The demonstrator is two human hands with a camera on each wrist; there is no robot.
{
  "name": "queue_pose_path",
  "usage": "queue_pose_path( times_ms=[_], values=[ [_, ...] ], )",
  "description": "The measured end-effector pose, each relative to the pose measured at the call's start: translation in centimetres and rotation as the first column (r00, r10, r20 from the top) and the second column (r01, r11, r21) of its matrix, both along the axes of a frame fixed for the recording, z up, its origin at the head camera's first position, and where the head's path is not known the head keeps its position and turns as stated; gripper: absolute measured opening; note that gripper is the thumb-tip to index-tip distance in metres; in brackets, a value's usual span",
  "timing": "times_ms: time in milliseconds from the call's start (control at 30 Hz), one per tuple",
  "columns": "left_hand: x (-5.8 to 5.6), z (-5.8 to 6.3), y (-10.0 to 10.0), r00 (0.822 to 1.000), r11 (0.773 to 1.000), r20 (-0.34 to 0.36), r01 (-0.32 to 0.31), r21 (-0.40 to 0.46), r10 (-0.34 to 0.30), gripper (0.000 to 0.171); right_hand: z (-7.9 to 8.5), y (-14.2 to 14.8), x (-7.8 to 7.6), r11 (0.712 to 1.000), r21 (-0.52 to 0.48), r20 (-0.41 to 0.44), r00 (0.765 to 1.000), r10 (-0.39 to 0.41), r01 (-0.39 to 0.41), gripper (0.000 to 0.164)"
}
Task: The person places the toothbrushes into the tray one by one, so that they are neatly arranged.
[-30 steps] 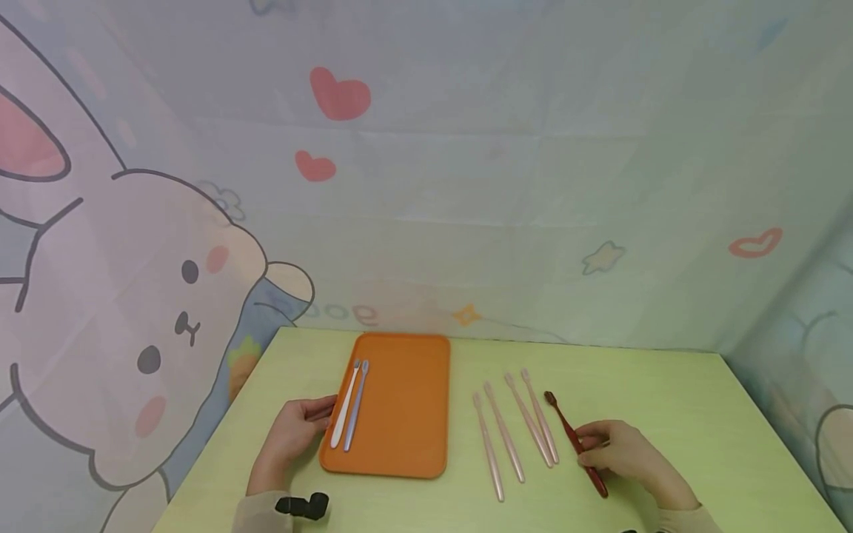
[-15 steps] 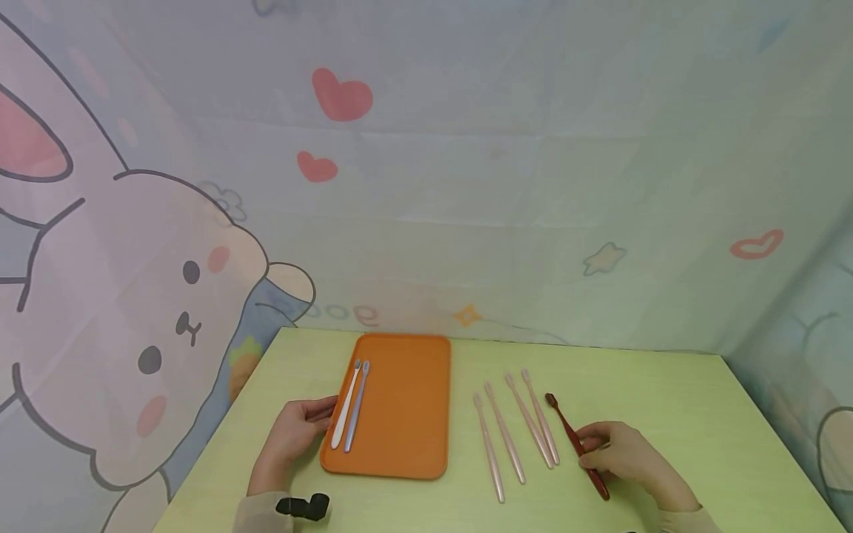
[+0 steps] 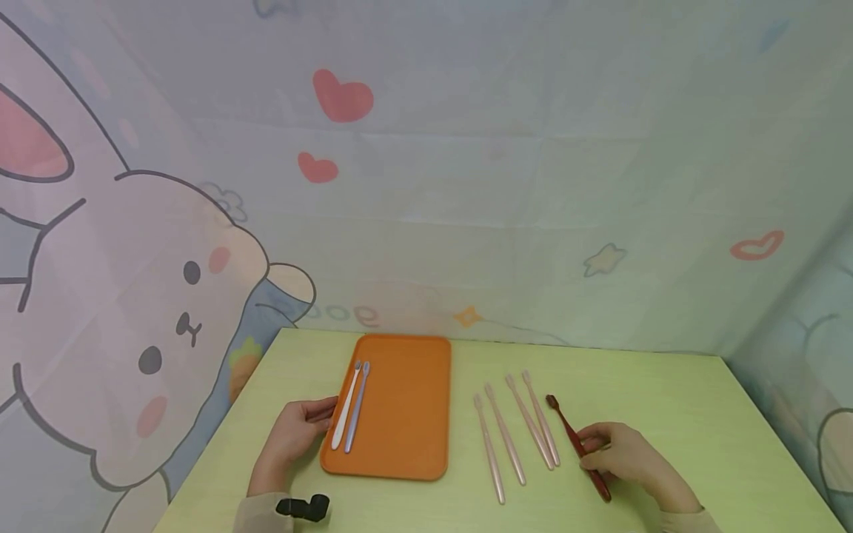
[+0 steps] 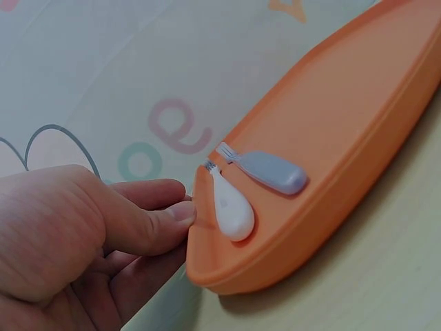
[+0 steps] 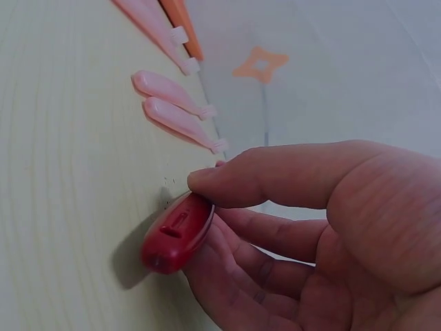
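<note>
At the left edge of the orange tray, my left hand holds the rim between thumb and fingers. A white toothbrush and a lavender toothbrush lie side by side in the tray, near that edge. My right hand pinches a dark red toothbrush by its handle, thumb on one side and fingers on the other. Its dark bristles point away toward the back left, and its handle end casts a shadow close by on the table. Left of it lie several pink toothbrushes.
Everything rests on a pale yellow-green table. Behind it hangs a printed cloth with a rabbit and hearts. The pink toothbrushes lie in a loose row between the tray and my right hand. A black strap piece sits on the left sleeve.
</note>
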State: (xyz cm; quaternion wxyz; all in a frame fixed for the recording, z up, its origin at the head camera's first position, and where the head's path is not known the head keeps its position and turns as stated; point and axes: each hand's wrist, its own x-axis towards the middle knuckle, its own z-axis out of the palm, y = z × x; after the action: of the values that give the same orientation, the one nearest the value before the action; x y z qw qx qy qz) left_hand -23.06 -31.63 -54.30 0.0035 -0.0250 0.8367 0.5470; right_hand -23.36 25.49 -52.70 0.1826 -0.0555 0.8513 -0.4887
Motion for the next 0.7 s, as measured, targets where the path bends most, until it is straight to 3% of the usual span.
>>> queue_pose_path(
  times_ms=[700],
  values=[
    [-0.12, -0.07, 0.01, 1.0, 1.0, -0.001, -0.008, -0.014, 0.008, 0.041, 0.04, -0.33, -0.33, 0.997, -0.073, -0.006, 1.0, -0.007, 0.006, 0.048]
  ],
)
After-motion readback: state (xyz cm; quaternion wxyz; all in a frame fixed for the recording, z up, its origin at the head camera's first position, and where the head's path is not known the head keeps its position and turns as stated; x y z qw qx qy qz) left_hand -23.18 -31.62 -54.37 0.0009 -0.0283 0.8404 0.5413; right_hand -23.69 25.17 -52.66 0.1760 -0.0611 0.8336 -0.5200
